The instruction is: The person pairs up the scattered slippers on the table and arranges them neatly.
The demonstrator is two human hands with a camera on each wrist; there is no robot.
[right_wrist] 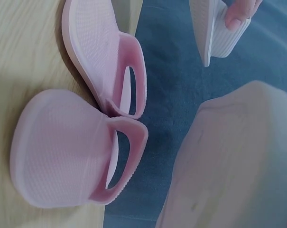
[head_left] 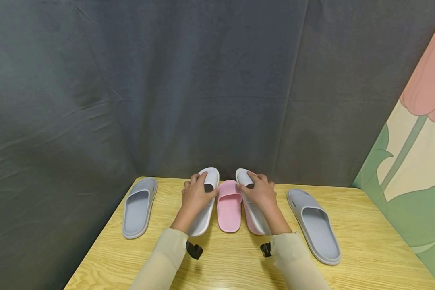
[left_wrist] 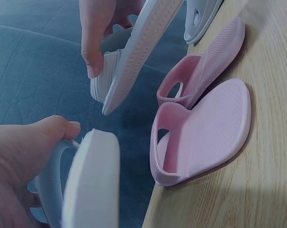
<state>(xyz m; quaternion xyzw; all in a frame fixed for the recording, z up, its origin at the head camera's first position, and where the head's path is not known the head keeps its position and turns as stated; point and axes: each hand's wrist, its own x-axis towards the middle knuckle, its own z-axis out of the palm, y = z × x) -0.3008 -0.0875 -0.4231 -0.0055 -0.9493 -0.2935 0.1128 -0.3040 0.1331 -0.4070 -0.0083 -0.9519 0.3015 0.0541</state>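
My left hand grips a white slipper by its strap, thumb on the inner side. Mirroring it, my right hand holds the other white slipper by the strap. Both white slippers are lifted off the table, as the left wrist view shows. Between them a pink slipper lies sole down, strap toward the curtain. Its mate lies close beside it, partly hidden in the head view under the right white slipper. In the right wrist view a white slipper blocks most of my right hand.
One grey slipper lies at the table's left edge, another to the right of my right hand. The wooden table ends at a dark curtain. A flower-patterned wall stands at the right.
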